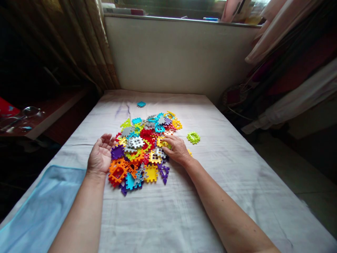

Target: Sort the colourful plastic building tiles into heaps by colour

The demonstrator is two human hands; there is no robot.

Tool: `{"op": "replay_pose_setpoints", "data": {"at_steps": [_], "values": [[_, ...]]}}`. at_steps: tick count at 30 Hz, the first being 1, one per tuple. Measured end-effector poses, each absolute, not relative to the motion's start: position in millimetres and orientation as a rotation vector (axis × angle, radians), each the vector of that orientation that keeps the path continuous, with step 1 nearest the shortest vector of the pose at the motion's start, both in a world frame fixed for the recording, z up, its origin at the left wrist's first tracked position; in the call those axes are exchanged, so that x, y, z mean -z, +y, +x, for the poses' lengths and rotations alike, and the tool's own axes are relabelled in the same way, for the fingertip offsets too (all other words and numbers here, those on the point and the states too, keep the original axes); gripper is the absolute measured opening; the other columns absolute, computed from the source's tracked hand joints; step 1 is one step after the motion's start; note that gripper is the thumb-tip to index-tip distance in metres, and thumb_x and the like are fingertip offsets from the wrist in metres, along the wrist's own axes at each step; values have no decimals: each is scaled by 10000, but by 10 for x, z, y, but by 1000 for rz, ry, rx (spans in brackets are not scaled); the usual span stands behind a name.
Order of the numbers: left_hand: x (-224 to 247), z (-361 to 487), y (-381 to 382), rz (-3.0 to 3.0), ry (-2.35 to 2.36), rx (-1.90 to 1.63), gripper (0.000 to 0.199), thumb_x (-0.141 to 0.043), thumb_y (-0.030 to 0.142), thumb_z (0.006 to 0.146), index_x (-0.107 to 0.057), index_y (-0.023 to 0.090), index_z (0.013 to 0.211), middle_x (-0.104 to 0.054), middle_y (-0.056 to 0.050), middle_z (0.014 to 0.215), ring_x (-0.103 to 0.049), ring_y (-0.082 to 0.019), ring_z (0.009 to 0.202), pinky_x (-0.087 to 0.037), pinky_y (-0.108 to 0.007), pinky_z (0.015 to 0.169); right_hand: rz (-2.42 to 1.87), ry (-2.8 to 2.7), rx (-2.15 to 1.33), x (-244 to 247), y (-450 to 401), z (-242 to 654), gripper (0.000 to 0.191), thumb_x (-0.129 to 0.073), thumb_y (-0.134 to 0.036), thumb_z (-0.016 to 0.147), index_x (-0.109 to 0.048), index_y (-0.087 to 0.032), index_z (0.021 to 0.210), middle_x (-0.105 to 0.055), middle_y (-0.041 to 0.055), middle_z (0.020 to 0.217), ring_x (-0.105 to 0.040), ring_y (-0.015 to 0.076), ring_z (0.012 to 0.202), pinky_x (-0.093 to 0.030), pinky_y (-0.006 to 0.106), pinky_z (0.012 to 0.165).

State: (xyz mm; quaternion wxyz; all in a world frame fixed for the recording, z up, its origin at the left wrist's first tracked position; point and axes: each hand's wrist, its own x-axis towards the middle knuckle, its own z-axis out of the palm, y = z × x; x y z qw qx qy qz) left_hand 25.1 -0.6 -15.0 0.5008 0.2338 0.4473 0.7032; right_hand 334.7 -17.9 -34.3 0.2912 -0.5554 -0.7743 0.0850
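Observation:
A heap of colourful plastic interlocking tiles (pixel 143 140) with notched edges lies on the cloth-covered surface. At its left side rests my left hand (pixel 101 154), palm turned up and fingers loosely curled apart, beside a purple square tile (pixel 117 152) and holding nothing. My right hand (pixel 176 149) reaches over the heap's right side, its fingertips at a yellow window tile (pixel 161 141); whether they grip it I cannot make out. Nearest me in the heap are an orange tile (pixel 118 171), a yellow square tile (pixel 151 173) and a purple triangle tile (pixel 164 173).
A lime green tile (pixel 193 137) lies apart on the right, and a blue tile (pixel 141 104) at the far side. A light blue cloth (pixel 52 196) covers the left front. Beyond stand a pale wall panel (pixel 179 56), a curtain (pixel 86 45) and a shelf (pixel 52 112) with glasses.

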Motion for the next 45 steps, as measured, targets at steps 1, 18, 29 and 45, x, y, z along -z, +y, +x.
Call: {"op": "replay_pose_setpoints", "data": {"at_steps": [1,18,29,45], "values": [[140,260,-9,549,1083,-1701,176,-560,285,848,-711,202,886,-740,-44,1004,-689,-167,982,-506,-337,981,-1479,-2054,-225,344,-185,3347,281,-674,-262,822,-719,-247,1098,-663,82,1304,-601,247,1205,-450,437,1039],[158,238,-3,602,1090,-1701,176,-620,338,809,-709,211,894,-742,-53,1015,-685,-182,1003,-511,-345,975,-1406,-1922,-193,307,-208,3383,208,-695,-325,844,-735,-248,1034,-712,85,1218,-661,247,1135,-501,428,999],[139,245,-13,603,1057,-1699,145,-619,313,820,-711,217,878,-748,-40,979,-693,-168,976,-526,-312,952,-1568,-1769,-145,380,-717,4181,291,-641,-361,840,-733,-206,1068,-704,120,1206,-658,247,1128,-511,412,1019],[107,179,-83,455,990,-1708,180,-520,272,870,-689,216,844,-749,-48,949,-701,-161,972,-539,-313,953,-1799,-2009,50,362,-981,3739,429,-682,-354,812,-674,-260,1231,-557,139,1408,-478,307,1318,-399,484,1045]]}}
